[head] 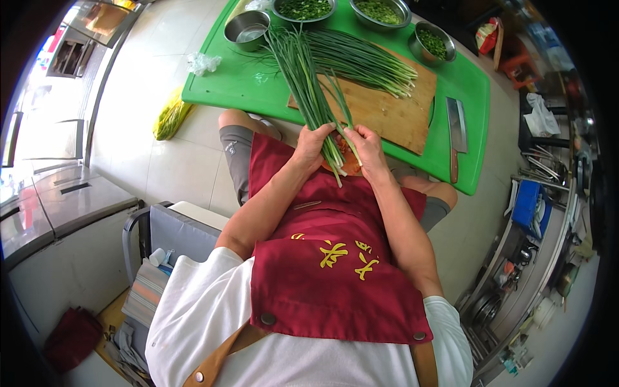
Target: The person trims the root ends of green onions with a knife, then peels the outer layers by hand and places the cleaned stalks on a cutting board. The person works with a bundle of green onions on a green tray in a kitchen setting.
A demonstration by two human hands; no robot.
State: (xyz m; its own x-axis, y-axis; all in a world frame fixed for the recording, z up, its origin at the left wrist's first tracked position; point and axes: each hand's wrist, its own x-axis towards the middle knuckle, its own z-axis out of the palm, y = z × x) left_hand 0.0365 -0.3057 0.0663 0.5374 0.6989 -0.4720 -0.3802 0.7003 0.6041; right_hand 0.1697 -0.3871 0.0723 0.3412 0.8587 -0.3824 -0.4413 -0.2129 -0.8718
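Observation:
My left hand [311,149] is closed around a bundle of green onions [305,92], their white ends pointing down toward my lap. Between the fingers of my right hand [366,150] are one or a few green onion stalks [344,109], held beside the bundle. Below both hands, an orange container [352,167] with bits in it is partly hidden. A larger pile of green onions [358,60] lies across a wooden cutting board [382,112] on the green table [232,92]. A cleaver [456,128] with a wooden handle rests right of the board.
Metal bowls of chopped green onion [304,8], [381,11] stand at the far edge, with a smaller bowl [432,44] at right. A metal bowl [247,30] and crumpled plastic [203,63] are at left. A yellow bag [170,116] lies on the floor.

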